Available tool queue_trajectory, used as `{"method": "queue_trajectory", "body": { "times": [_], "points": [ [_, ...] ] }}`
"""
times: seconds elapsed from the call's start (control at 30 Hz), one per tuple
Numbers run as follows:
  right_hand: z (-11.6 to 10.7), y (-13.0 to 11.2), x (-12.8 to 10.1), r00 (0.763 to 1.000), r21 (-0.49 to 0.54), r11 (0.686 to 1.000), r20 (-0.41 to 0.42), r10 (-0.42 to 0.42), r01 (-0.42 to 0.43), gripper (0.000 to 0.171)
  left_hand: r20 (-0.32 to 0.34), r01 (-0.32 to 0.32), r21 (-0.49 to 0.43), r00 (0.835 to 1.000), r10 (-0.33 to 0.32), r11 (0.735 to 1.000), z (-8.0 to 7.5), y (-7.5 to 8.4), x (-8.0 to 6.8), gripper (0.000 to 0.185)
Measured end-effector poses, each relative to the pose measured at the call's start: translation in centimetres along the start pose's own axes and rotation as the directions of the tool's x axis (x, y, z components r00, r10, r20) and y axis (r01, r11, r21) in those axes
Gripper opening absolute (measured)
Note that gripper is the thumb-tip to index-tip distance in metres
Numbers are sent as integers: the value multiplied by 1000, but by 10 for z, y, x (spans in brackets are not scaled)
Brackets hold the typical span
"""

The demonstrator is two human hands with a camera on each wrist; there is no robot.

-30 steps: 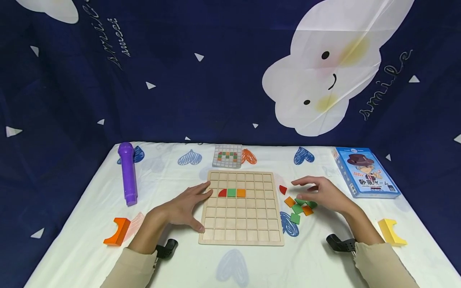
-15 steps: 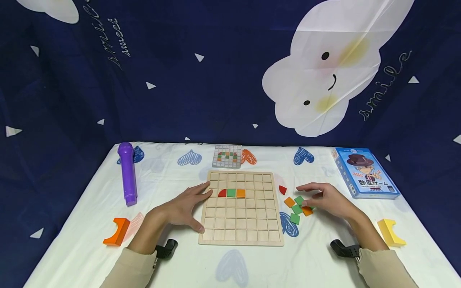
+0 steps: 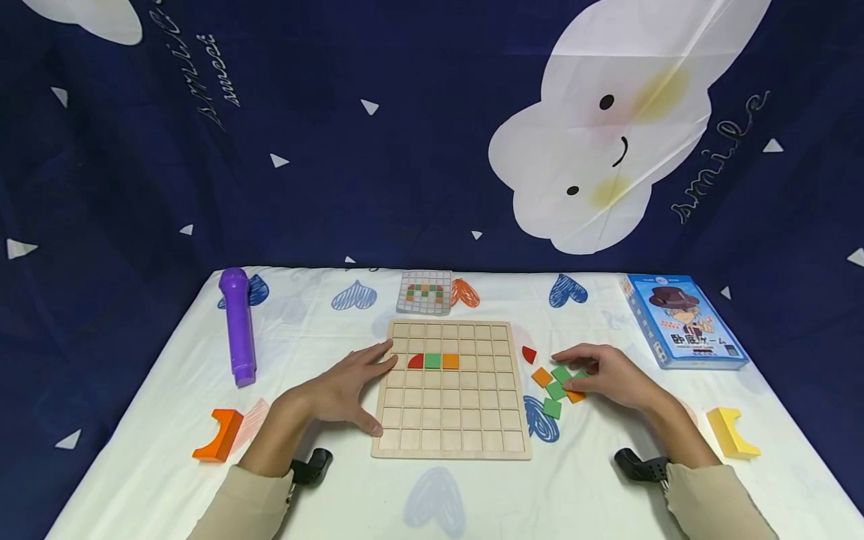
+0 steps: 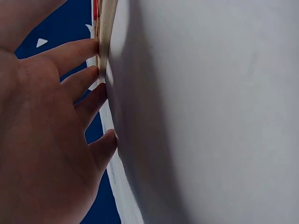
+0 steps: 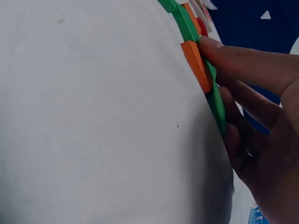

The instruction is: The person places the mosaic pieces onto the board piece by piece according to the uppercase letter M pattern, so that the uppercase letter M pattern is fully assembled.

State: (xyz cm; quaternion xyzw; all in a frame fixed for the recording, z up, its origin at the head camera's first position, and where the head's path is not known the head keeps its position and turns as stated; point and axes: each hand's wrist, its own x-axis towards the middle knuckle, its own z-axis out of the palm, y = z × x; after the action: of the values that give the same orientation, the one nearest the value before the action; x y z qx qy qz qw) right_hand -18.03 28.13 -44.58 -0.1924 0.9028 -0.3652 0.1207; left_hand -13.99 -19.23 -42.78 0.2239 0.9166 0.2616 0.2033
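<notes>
In my head view, a loose cluster of green and orange tiles [image 3: 556, 391] lies on the table [image 3: 351, 499] just right of the wooden grid board [image 3: 452, 399], with a red quarter-round piece [image 3: 529, 355] beside it. I have the right hand [image 3: 610, 375] over the cluster's right side, thumb touching the tiles and index finger held apart from it; even from the right wrist, I cannot tell whether it pinches one. The left hand [image 3: 347, 386] is spread against the board's left edge, fingertips and thumb touching it. Three pieces, red, green and orange [image 3: 433, 361], sit side by side in the board's third row from the top. Behind the board I see a pattern card [image 3: 424, 292]. Farther out are a purple microphone [image 3: 239, 326], an orange block [image 3: 219, 436], a yellow block [image 3: 732, 435] and a blue box [image 3: 687, 324].
</notes>
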Motion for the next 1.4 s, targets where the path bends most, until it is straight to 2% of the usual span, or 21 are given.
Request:
{"method": "queue_trajectory", "body": {
  "times": [0.33, 0.63, 0.93, 1.4],
  "points": [
    [5, 0, -1, 999, 30, 999, 3, -42, 42, 33, -1, 4, -6, 1000, -4, 1000, -1, 1, -1, 116],
    [7, -1, 0, 1000, 40, 999, 4, 22, -23, 24, -4, -27, 3, 1000, 27, 1000, -2, 0, -4, 115],
    [7, 1, 0, 1000, 24, 1000, -4, 7, -7, 12, -8, -24, -4, 1000, 24, 1000, -1, 1, -3, 116],
    [-1, -4, 1, 1000, 25, 999, 10, 28, -28, 13, -5, -13, -3, 1000, 13, 1000, -1, 0, -2, 116]
  ]
}}
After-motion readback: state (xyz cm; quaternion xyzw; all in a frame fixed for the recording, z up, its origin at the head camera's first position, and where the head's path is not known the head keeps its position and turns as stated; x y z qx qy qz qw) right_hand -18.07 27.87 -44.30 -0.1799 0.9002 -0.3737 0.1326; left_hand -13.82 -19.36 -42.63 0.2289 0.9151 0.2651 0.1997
